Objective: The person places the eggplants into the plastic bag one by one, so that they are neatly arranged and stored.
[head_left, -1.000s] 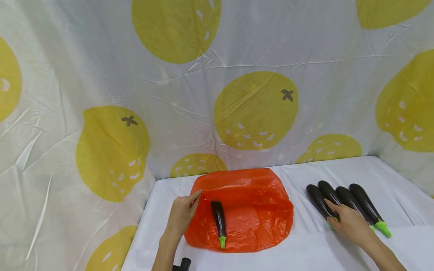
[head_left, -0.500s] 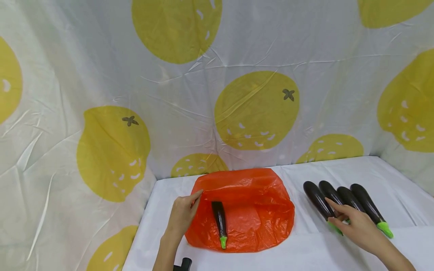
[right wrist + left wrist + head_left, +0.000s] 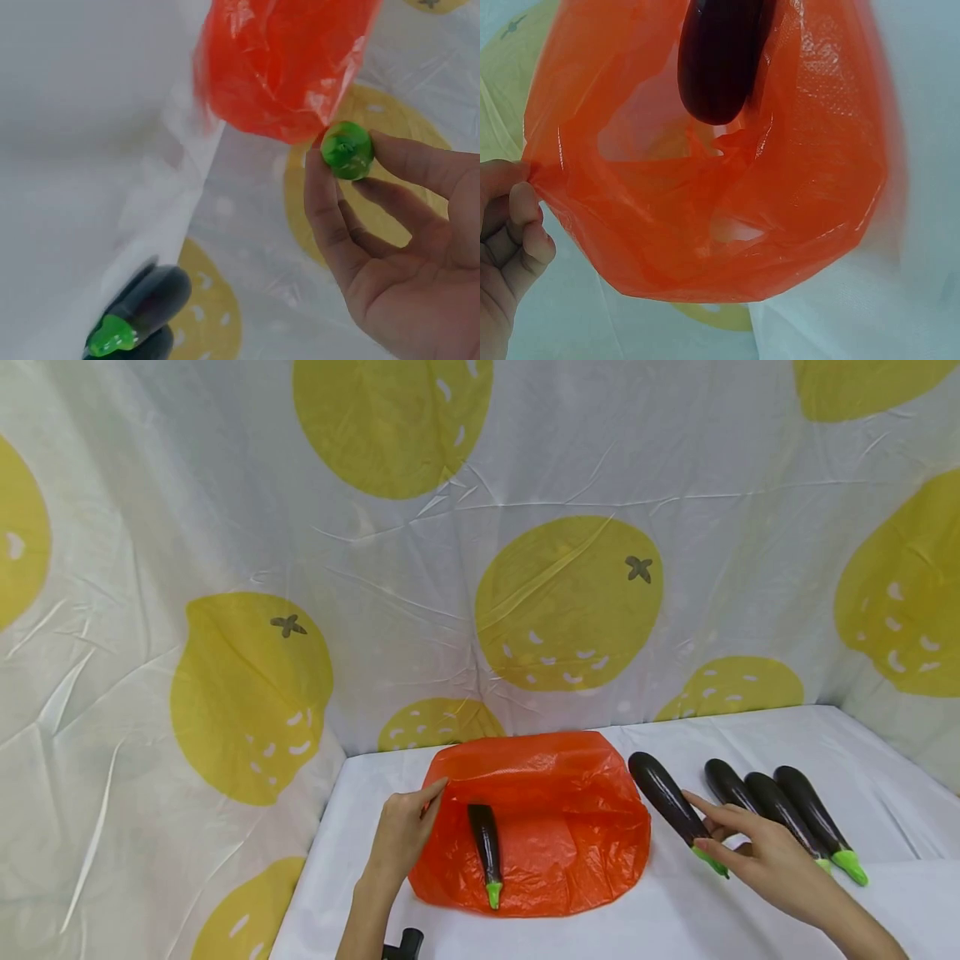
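Note:
My left hand (image 3: 403, 835) pinches the left edge of a red plastic bag (image 3: 540, 860) between thumb and fingers; in the left wrist view the bag's mouth is spread. One dark eggplant (image 3: 485, 847) with a green stem end lies at the bag, its stem toward me. My right hand (image 3: 765, 856) pinches another eggplant (image 3: 663, 789) near its green stem end (image 3: 347, 150). That eggplant is tilted, its rounded end pointing away and left, close to the bag's right edge. Three more eggplants (image 3: 813, 810) lie side by side to the right, partly behind the right hand.
A white cloth (image 3: 600, 935) covers the table. Behind it and at the sides hangs a pale curtain (image 3: 405, 652) printed with yellow lemons. A small black object (image 3: 408, 943) shows at the near edge, by the left forearm.
My right hand has drawn the leftmost eggplant of the row away, lifting it leftward toward the bag. The left hand keeps its hold on the bag's edge, almost unmoved.

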`<state>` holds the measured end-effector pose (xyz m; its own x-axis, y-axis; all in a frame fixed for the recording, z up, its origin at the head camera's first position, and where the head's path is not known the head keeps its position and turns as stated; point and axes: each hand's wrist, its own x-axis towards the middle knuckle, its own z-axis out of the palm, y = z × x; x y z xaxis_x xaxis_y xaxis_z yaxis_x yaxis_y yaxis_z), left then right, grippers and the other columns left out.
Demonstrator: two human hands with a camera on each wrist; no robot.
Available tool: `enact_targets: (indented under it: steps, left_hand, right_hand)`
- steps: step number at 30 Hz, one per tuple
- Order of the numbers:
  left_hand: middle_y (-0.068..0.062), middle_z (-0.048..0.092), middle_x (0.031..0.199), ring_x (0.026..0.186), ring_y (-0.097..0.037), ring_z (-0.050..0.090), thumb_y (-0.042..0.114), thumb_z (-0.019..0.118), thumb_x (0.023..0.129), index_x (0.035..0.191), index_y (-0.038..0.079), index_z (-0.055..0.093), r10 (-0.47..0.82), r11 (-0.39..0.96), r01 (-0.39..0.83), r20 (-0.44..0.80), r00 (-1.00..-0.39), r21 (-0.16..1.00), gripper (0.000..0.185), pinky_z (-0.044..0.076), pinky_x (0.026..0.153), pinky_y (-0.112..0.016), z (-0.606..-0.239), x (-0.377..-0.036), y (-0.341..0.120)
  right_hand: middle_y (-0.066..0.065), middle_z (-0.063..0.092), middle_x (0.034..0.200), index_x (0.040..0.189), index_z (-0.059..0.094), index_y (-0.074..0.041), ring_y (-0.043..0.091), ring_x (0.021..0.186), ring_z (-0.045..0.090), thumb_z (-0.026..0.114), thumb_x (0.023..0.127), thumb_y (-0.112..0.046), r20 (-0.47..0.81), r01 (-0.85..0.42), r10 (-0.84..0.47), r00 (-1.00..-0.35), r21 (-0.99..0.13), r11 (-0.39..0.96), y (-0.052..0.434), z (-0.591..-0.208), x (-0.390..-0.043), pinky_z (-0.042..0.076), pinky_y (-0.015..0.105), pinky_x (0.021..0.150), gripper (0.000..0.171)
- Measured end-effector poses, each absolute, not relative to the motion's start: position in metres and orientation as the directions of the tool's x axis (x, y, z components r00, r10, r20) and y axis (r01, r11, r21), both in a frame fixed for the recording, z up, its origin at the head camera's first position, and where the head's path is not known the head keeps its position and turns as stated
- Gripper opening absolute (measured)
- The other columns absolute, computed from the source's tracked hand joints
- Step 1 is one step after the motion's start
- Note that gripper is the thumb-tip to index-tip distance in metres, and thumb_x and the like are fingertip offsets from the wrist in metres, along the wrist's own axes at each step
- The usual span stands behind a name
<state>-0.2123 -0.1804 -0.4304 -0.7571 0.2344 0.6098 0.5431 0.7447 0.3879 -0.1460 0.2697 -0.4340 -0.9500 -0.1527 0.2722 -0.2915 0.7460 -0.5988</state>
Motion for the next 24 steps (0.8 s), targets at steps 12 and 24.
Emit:
enact_targets:
  steps: [12, 24]
  left_hand:
    - [-0.015, 0.08, 0.092, 0.062, -0.009, 0.062, -0.008, 0.078, 0.085, 0.116, -0.003, 0.077, 0.245, 0.745, 0.564, 0.639, -0.729, 0.357, 0.032, 0.062, 0.07, -0.026, -0.431, -0.213, -0.178]
    - [-0.014, 0.078, 0.083, 0.056, -0.002, 0.048, -0.007, 0.077, 0.086, 0.118, -0.002, 0.077, 0.244, 0.751, 0.55, 0.62, -0.745, 0.365, 0.032, 0.058, 0.064, -0.018, -0.43, -0.213, -0.179]
  right_hand:
    - [-0.003, 0.065, 0.101, 0.145, 0.059, -0.004, -0.003, 0.086, 0.057, 0.076, 0.095, -0.021, 0.205, -0.364, -0.323, -0.924, -0.734, 0.573, 0.217, -0.421, -0.152, 0.056, 0.022, 0.065, 0.056]
    - [-0.005, 0.064, 0.093, 0.148, 0.057, -0.008, 0.0, 0.087, 0.055, 0.073, 0.097, -0.028, 0.157, -0.358, -0.388, -0.908, -0.772, 0.525, 0.188, -0.42, -0.157, 0.053, 0.022, 0.067, 0.057]
